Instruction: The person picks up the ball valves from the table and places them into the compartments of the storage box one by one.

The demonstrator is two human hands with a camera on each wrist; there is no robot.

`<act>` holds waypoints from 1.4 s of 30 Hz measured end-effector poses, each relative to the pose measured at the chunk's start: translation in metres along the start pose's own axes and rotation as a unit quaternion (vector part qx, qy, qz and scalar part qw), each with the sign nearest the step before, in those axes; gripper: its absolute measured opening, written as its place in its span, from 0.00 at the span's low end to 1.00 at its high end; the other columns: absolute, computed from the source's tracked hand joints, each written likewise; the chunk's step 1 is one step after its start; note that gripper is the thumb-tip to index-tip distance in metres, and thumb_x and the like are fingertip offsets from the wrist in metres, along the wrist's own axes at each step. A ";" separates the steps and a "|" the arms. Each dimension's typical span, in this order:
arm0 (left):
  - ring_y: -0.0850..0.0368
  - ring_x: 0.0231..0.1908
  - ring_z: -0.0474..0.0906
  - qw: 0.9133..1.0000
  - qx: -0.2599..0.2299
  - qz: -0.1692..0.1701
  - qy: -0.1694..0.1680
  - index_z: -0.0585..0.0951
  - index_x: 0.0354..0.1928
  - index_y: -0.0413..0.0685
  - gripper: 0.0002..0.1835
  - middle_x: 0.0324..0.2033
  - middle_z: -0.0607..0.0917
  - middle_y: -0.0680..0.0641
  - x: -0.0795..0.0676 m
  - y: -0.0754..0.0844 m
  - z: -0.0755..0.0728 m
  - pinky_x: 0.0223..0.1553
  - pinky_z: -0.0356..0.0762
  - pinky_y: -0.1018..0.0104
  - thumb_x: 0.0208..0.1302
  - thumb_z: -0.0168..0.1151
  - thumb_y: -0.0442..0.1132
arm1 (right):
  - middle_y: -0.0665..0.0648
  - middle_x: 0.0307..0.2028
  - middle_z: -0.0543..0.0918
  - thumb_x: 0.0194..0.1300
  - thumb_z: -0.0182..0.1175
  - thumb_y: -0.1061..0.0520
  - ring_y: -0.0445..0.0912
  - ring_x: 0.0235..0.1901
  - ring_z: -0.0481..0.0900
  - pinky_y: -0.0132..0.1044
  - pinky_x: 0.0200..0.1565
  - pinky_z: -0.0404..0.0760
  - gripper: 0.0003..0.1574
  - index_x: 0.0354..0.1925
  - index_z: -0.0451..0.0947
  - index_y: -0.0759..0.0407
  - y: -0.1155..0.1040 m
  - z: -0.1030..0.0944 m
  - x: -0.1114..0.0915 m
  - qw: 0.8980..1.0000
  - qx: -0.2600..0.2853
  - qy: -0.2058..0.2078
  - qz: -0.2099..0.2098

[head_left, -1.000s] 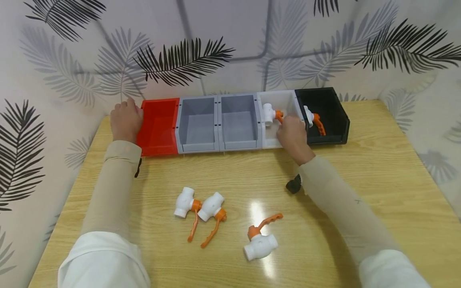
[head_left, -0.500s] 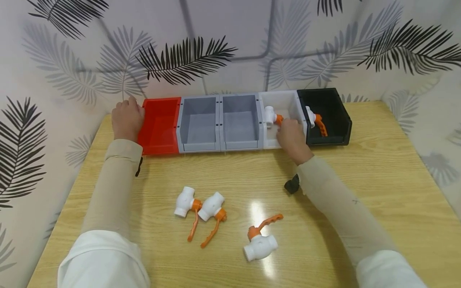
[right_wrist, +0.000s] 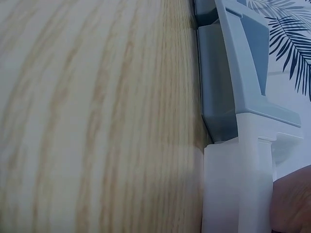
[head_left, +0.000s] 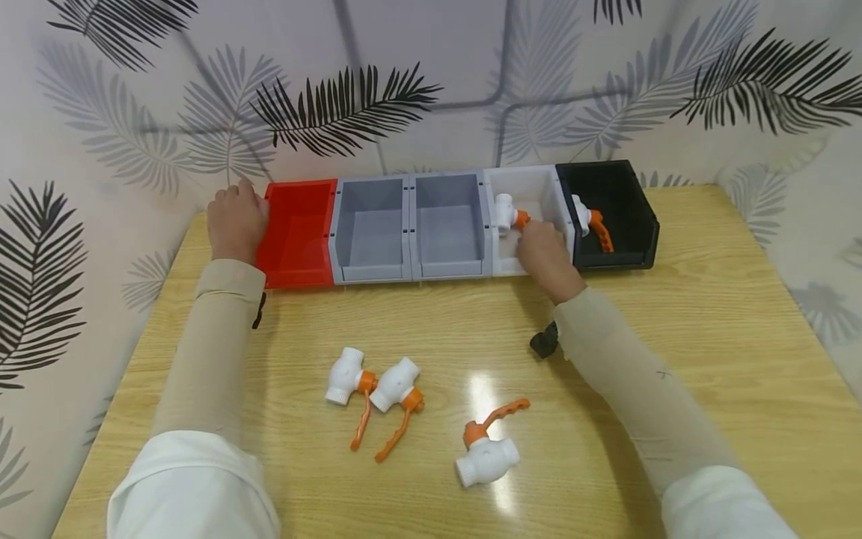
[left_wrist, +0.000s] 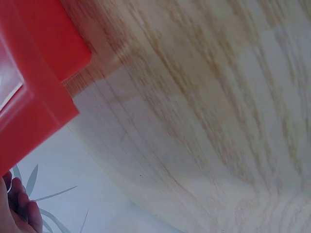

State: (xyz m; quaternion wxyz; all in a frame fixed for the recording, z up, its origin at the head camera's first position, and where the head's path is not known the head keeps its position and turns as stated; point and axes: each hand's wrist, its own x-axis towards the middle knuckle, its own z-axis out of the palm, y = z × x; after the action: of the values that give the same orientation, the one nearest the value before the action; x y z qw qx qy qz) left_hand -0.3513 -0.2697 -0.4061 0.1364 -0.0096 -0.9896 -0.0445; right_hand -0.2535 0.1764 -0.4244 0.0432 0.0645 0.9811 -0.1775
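At the left end of the bin row, my left hand [head_left: 236,222] has its fingers curled against the outer rim of the red bin [head_left: 296,271]. In the left wrist view the curled fingers [left_wrist: 24,206] show just under that bin's rim; the thumb is hidden. My right hand [head_left: 547,251] reaches over the front of the white bin [head_left: 501,262] and grips the orange handle of a white ball valve [head_left: 503,213]. Its fingertips are hidden in the head view, and only part of the hand shows beside the white wall in the right wrist view.
Two grey bins [head_left: 373,275] stand between the red and white ones. A ball valve [head_left: 584,215] lies in the black bin [head_left: 643,224] at the right end. Nearer me on the wooden table [head_left: 303,494] are three more ball valves [head_left: 488,460]. A patterned wall [head_left: 471,67] rises behind.
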 end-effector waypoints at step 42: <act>0.34 0.35 0.67 1.000 -0.010 0.003 0.022 0.68 0.39 0.32 0.18 0.34 0.73 0.31 -0.001 0.000 0.002 0.40 0.65 0.42 0.63 0.33 0.41 | 0.63 0.32 0.71 0.57 0.51 0.63 0.54 0.33 0.68 0.45 0.36 0.69 0.12 0.38 0.74 0.70 0.011 0.011 -0.029 0.972 0.048 0.175 -0.152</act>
State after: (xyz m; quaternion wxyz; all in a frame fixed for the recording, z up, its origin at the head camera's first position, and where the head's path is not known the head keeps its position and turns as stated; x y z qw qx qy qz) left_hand -0.3505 -0.2698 -0.4083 0.1587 -0.0125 -0.9858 -0.0538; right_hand -0.2226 0.1799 -0.4353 -0.1593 -0.0529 0.9620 -0.2152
